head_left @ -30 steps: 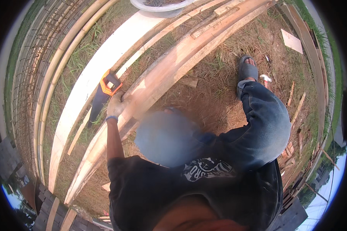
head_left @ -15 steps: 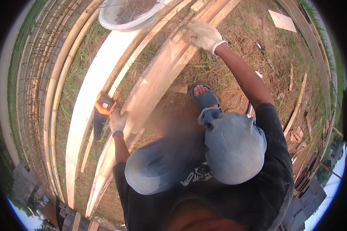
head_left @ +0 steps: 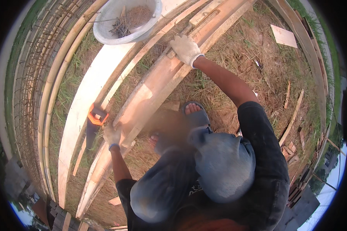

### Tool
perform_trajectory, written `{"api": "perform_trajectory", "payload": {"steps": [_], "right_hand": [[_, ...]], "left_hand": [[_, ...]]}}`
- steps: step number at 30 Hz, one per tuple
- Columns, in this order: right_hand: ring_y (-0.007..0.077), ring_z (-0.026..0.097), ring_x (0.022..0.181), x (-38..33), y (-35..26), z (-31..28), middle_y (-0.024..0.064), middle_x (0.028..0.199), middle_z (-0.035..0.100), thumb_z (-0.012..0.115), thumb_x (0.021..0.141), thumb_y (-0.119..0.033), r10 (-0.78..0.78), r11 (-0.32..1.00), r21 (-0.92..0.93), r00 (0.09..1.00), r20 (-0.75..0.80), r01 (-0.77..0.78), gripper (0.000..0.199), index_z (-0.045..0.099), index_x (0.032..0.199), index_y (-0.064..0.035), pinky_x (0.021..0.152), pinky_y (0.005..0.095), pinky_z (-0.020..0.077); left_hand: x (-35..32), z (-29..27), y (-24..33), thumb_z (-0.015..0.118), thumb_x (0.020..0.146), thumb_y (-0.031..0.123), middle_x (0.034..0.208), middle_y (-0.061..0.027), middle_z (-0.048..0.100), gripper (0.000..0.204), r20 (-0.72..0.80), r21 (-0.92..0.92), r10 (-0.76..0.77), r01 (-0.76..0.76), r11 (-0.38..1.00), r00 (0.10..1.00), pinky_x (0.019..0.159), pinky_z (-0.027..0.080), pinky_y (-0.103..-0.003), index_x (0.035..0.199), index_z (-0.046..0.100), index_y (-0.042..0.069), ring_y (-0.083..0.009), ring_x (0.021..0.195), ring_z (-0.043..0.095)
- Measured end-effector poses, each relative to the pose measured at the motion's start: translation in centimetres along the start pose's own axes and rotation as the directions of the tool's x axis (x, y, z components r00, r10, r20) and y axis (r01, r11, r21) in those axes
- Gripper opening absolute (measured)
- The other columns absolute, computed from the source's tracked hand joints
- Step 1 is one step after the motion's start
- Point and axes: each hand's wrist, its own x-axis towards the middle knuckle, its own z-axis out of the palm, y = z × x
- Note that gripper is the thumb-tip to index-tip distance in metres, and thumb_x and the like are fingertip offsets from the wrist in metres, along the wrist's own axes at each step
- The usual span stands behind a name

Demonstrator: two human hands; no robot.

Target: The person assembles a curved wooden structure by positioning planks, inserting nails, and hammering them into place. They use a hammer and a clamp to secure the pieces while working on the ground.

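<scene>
Fig.: person bent over long timber, seen from above. Right hand [head_left: 186,49], in pale work glove, reaches far fwd w/ arm straight; fingers curled over the upper edge of the long plank [head_left: 150,92], palm pressed on its face. Plank runs diagonally from under this hand back toward the left hand [head_left: 112,135], also gloved, which clamps the plank's near portion, fingers wrapped over the edge. Hand saw [head_left: 93,125] w/ orange handle lies just left of the left hand, close beside it; contact cannot be told. Round grey basin [head_left: 104,32] holding nails sits left of the right hand, near but apart, on a neighbouring board [head_left: 79,115]. Sandalled foot [head_left: 194,112] stands on dry grass betw. the two hands, right of plank.
</scene>
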Motion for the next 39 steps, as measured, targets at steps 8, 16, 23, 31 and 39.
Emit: {"api": "perform_trajectory", "payload": {"steps": [8,16,23,31,39], "right_hand": [[0.0364,0.068,0.108,-1.2,1.2,-2.0,0.0141,0.113,0.066,0.074,0.084,-0.013,0.004,0.983,0.183,1.000,0.024,-0.008,0.030,0.067,0.113,-0.0059,0.090,0.0489,0.0566],[0.0361,0.069,0.113,-4.4,4.6,-6.6,0.0140,0.131,0.064,0.079,0.086,-0.022,0.457,0.778,0.597,0.830,-0.320,-0.198,0.051,0.059,0.129,-0.0058,0.094,0.0462,0.0586],[0.0211,0.047,0.146,-9.3,6.6,-5.1,0.0081,0.153,0.054,0.087,0.083,-0.013,0.649,0.223,0.963,0.714,-0.264,0.154,0.078,0.051,0.153,-0.0067,0.120,0.0365,0.0419],[0.0219,0.070,0.099,-11.2,8.9,0.7,0.0070,0.109,0.070,0.066,0.103,-0.010,0.637,-0.702,0.653,0.659,0.399,0.284,0.019,0.062,0.121,-0.0025,0.083,0.0404,0.0639],[0.0161,0.066,0.089,-5.7,11.5,3.1,0.0048,0.101,0.067,0.064,0.104,-0.009,0.506,-0.629,0.761,0.827,0.246,0.158,0.020,0.062,0.124,-0.0071,0.064,0.0358,0.0584]], "left_hand": [[0.3,-0.9,1.7,0.069,0.085,0.063,0.115,-0.0268,0.075,0.072,0.013,0.047,-0.072,0.072,0.996,0.997,0.096,0.053,-0.056,0.128,0.071,0.005,-0.0459,0.111,0.071],[-0.3,-1.9,3.7,0.070,0.083,0.060,0.115,-0.0252,0.076,0.068,0.025,0.034,-0.139,0.138,0.990,0.990,0.096,0.054,-0.054,0.128,0.073,0.010,-0.0439,0.113,0.071],[-0.5,-2.3,3.2,0.069,0.081,0.063,0.115,-0.0245,0.077,0.070,0.050,0.042,-0.181,0.179,0.983,0.982,0.097,0.053,-0.053,0.128,0.073,0.011,-0.0427,0.113,0.072],[0.9,-1.2,2.4,0.070,0.083,0.060,0.117,-0.0239,0.077,0.068,0.134,-0.021,-0.073,0.077,0.997,0.988,0.099,0.053,-0.052,0.130,0.073,0.010,-0.0423,0.115,0.071],[1.3,-1.6,3.1,0.070,0.085,0.060,0.121,-0.0251,0.075,0.070,0.183,-0.091,-0.013,0.030,0.995,0.983,0.102,0.052,-0.050,0.129,0.073,0.006,-0.0429,0.118,0.070]]}}
